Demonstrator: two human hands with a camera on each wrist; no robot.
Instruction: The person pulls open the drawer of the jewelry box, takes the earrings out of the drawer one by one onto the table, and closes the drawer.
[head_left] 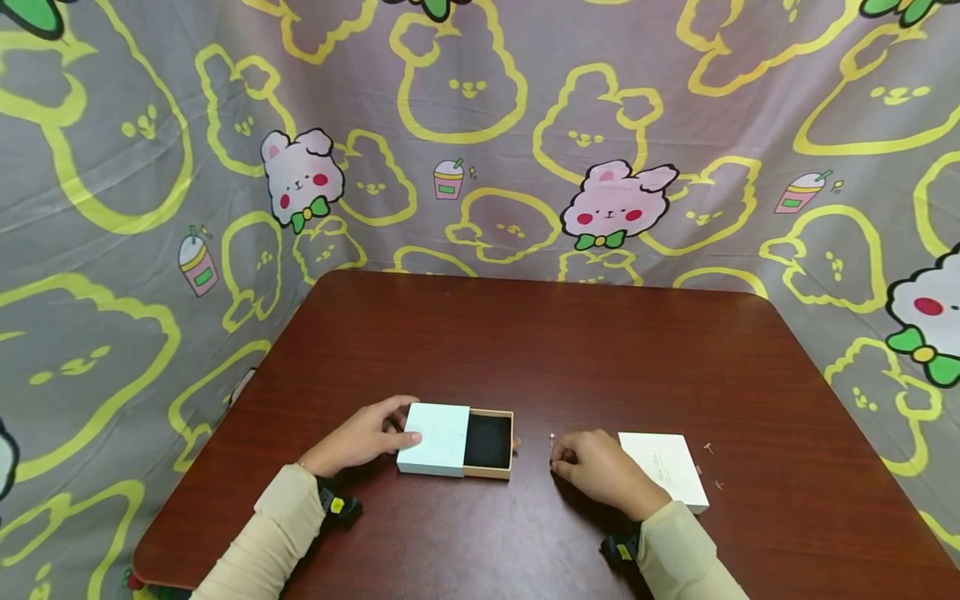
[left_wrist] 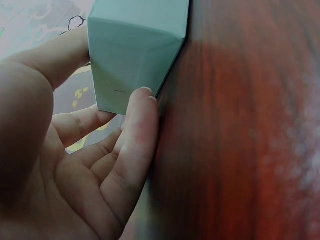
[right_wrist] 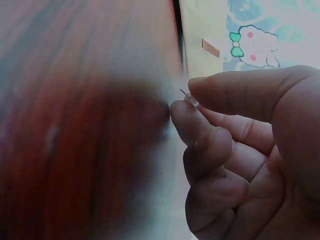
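A pale mint sliding box (head_left: pixel 433 439) lies on the table, its drawer (head_left: pixel 489 476) partly out on the right with a black pad (head_left: pixel 487 442) inside. My left hand (head_left: pixel 363 437) grips the closed end of the sleeve between thumb and fingers; the left wrist view shows the sleeve's end (left_wrist: pixel 125 65) against them. Right of the drawer, my right hand (head_left: pixel 600 471) pinches a tiny stud (right_wrist: pixel 191 100) with a thin metal pin and a clear part, between thumb and forefinger. Just beyond the fingertips is a small pearl-like bead (head_left: pixel 552 436); whether it belongs to the pinched stud I cannot tell.
A white box (head_left: pixel 663 467) with faint lettering lies right of my right hand, partly behind it. Two small pinned pieces (head_left: pixel 708 447) lie to its right. The brown table (head_left: pixel 525 350) reaches back to a patterned cloth (head_left: pixel 502 208).
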